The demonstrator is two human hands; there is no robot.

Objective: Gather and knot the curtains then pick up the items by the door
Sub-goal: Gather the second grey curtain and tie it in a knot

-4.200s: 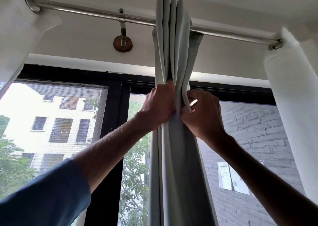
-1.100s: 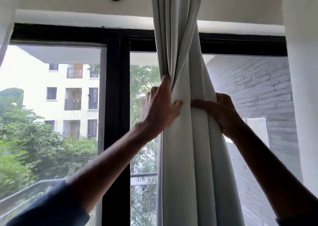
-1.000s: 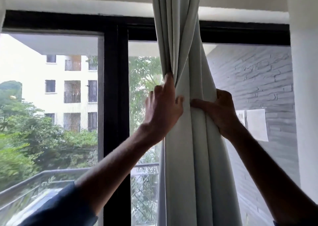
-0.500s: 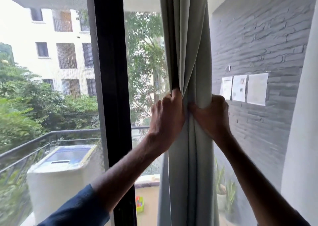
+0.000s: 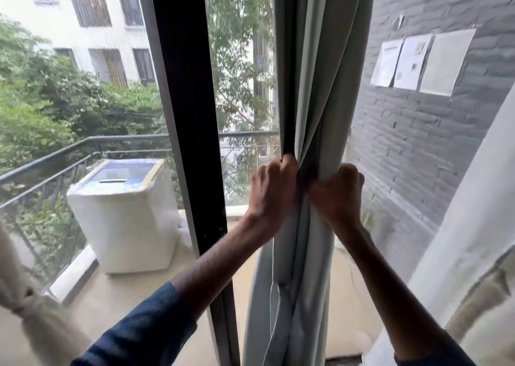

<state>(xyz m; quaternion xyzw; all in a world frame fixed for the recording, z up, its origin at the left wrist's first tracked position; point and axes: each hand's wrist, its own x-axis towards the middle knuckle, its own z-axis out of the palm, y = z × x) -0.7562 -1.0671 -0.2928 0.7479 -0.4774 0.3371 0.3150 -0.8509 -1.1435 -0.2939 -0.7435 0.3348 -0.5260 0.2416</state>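
While both fists are squeezing together at the middle, gripping the pale grey-green fabric curtain (image 5: 315, 86), bunched into one tight vertical column of folds. Left hand (image 5: 274, 191) clamping the column's left edge, fingers (image 5: 288, 160) curled fully round the cloth, blue sleeve (image 5: 145, 324) trailing down toward the lower left. Right hand (image 5: 338, 191) pinching the right edge at the same height, knuckles almost touching the left hand's, fingers wrapped out of sight behind the folds. Hanging straight below the fists, bundle loosening a little, with a thin white cord (image 5: 272, 296) dangling along its left side. Standing just left of the curtain, black door frame post (image 5: 189, 114). Showing through the glass: white covered box-shaped appliance (image 5: 125, 212) sitting on the balcony by the dark metal railing (image 5: 55, 156), green trees beyond. Off to the right, grey brick wall (image 5: 418, 131) carrying three white paper sheets (image 5: 420, 61). Blurring at the far edges, white sheer drapes, left one (image 5: 30, 310) already tied in a knot.
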